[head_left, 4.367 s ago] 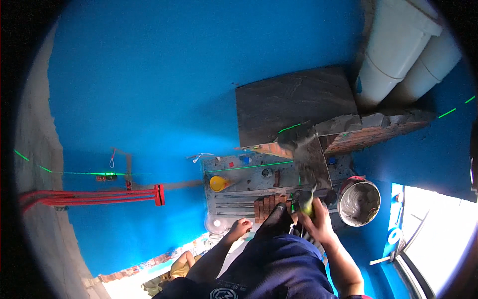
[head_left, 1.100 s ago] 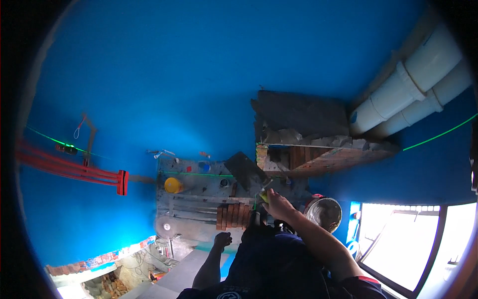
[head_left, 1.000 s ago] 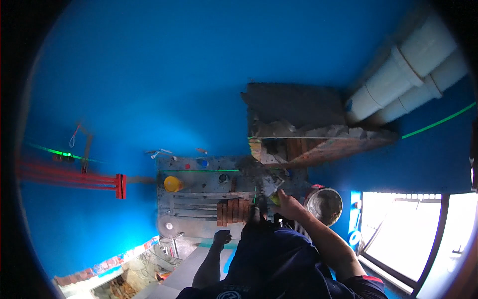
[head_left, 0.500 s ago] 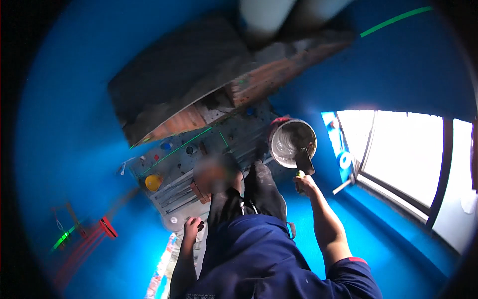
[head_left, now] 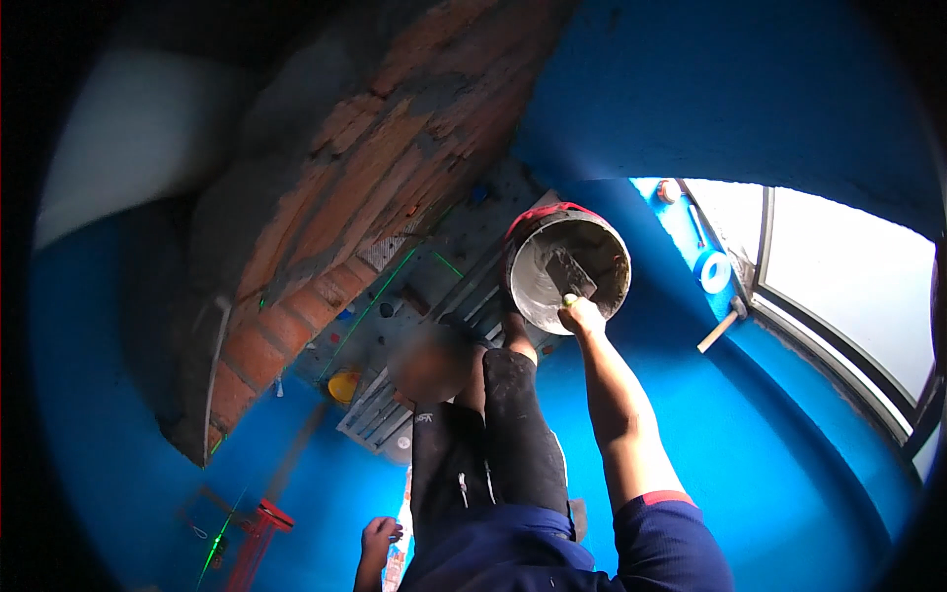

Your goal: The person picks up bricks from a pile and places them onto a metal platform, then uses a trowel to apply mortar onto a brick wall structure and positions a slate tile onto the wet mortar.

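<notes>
Sleeve: navy with a red edge, on the right arm, closest to us at the lower edge
Left hand: low beside the dark trousers, fingers partly bent; we cannot tell whether its grip is closed
Right hand: arm extended forward, fingers clenched round the handle of the trowel
Trowel: we find its dark blade within the bucket's mouth, slanting up and left from the hand; contact with the contents cannot be confirmed
Bucket: round, grey smears coating the inside, red showing at the far edge
Brickwork: large, at upper left, grey mortar between the courses
Yellow container: near the grey slats
Hammer: pale handle, we note it near the window
</notes>
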### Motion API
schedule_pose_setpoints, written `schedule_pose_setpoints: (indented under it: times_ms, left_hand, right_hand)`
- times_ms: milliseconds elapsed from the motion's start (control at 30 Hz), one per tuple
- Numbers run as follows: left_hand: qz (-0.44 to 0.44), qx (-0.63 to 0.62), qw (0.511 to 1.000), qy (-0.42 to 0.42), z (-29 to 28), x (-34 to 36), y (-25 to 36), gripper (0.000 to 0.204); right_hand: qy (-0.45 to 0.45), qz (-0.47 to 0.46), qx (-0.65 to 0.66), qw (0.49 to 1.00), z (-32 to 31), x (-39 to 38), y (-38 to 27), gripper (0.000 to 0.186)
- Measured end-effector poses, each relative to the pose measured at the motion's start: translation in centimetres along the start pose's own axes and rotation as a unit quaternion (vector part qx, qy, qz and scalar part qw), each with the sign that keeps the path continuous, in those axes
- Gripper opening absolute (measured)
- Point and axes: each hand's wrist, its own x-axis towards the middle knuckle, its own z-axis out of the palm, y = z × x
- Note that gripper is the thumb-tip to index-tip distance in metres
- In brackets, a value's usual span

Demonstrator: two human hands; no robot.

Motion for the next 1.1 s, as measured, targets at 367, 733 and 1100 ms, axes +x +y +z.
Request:
schedule_pose_setpoints:
  times_ms: [367,733,1100]
  left_hand:
    - [-0.021,-0.035,0.999,-0.029,3.2,-1.3,-1.0,0.022]
    - [0.143,-0.154,0.978,-0.02,1.4,0.8,-2.5,0.013]
    - [0.211,-0.232,0.949,-0.038,3.8,3.1,-10.2,0.021]
  right_hand:
    - [0.034,-0.158,0.038,0.986,-0.8,3.9,1.7,0.046]
    - [-0.126,-0.181,0.194,0.956,-5.9,-14.1,3.8,0.014]
    - [-0.238,-0.518,0.038,0.821,-5.1,-39.3,-9.7,0.024]
